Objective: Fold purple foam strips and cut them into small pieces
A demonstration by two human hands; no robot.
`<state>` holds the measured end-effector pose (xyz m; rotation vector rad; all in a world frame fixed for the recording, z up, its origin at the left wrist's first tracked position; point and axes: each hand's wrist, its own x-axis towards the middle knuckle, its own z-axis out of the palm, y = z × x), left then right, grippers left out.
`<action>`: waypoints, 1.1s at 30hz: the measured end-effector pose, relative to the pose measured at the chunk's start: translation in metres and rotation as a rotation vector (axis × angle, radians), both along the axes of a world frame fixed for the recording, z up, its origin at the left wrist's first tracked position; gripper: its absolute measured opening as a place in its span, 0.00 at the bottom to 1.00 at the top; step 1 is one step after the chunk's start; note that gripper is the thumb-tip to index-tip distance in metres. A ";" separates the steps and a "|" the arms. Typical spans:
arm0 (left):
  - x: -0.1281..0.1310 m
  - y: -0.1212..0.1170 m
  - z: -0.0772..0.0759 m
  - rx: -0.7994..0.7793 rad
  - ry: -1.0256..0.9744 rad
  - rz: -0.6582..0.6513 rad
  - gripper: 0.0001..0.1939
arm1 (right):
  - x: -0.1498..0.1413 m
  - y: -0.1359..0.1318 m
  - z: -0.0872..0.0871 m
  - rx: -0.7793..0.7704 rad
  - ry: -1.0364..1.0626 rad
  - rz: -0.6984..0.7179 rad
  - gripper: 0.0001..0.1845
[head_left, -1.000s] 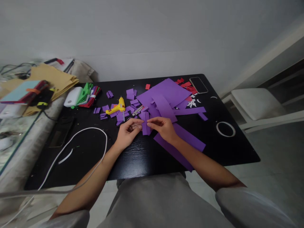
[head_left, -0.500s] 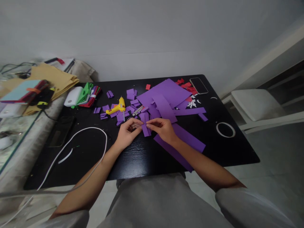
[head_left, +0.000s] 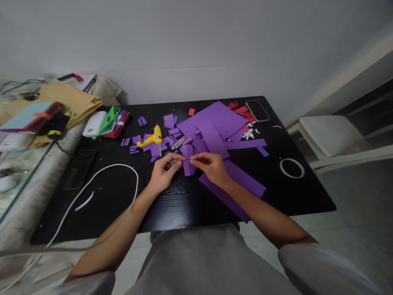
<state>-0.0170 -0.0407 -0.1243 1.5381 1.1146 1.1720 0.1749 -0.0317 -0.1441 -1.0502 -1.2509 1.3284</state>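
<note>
Between my two hands is a small folded piece of purple paper [head_left: 187,166], upright in the view, with creases running along its length. My left hand [head_left: 166,170] pinches its left edge with thumb and forefinger. From the other side, my right hand [head_left: 211,167] grips its right edge in the same way. Just beyond lie scissors [head_left: 177,143], partly covered by purple scraps. A yellow glue gun [head_left: 150,137] rests on more cut pieces to the left. Large purple sheets [head_left: 218,119] and a curled purple strip [head_left: 213,139] lie behind my right hand; another sheet [head_left: 242,182] is under my right forearm.
On the black table [head_left: 175,209], a white cable [head_left: 136,184] loops across my left forearm. A phone [head_left: 257,110] lies at the back right, near red scraps [head_left: 245,114]. A tape ring [head_left: 292,168] is at the right, and bundled coloured paper [head_left: 113,123] at the back left.
The purple paper piece has turned slightly between my fingers and its lower end now points straighter toward me. Both hands stay in almost the same place.
</note>
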 end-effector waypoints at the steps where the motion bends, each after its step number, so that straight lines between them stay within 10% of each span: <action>1: 0.001 0.000 0.000 0.000 0.002 0.000 0.12 | 0.000 -0.001 0.001 0.012 -0.011 -0.004 0.13; 33: 0.010 -0.008 -0.007 0.139 0.068 0.133 0.11 | -0.006 -0.013 0.006 0.125 -0.071 -0.075 0.13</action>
